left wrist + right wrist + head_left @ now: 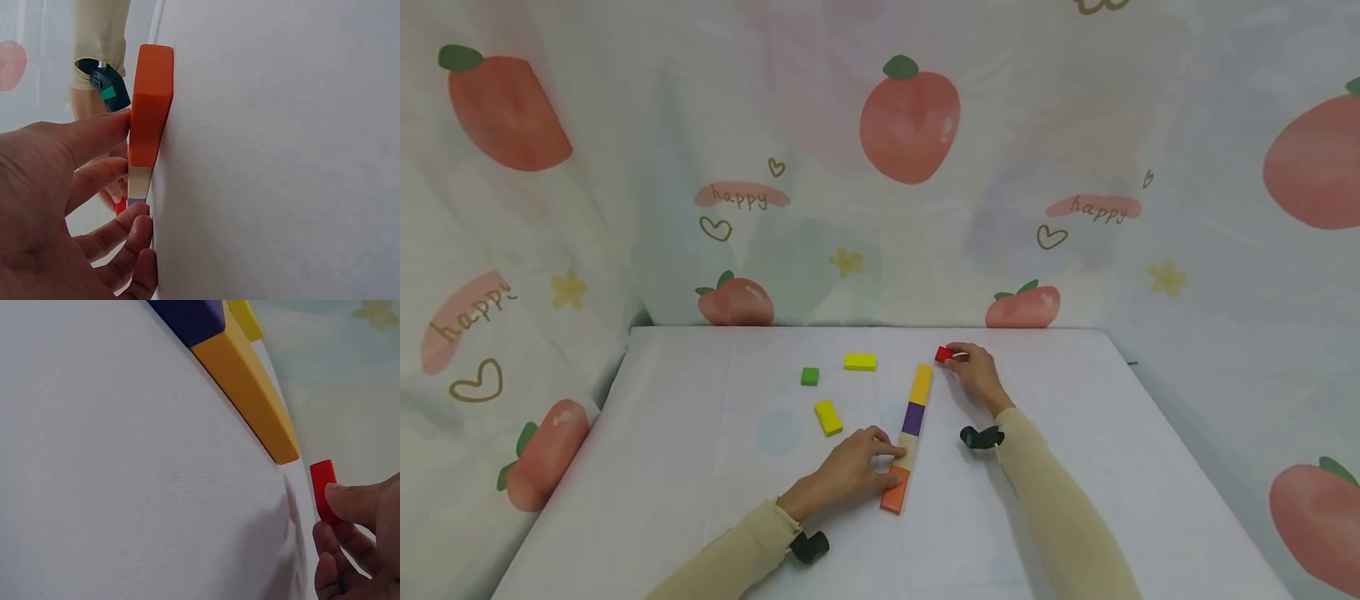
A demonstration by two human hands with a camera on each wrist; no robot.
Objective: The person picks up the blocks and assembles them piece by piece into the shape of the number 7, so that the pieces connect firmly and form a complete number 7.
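Note:
A row of blocks runs away from me on the white table: an orange block (895, 490) nearest, then a beige block (906, 452), a purple block (913, 419) and an orange-yellow block (921, 384) at the far end. My left hand (852, 463) rests against the row's left side, its thumb touching the orange block and its index finger on the beige one. Just past the far end, to the right, my right hand (977, 373) pinches a small red block (324, 489) between thumb and fingers. In the right wrist view this block appears apart from the orange-yellow one.
Left of the row lie a green block (809, 377), a yellow block (860, 362) farther back and another yellow block (828, 418) nearer my left hand. A printed curtain (910, 250) hangs behind the table (662, 467). Each wrist wears a dark camera.

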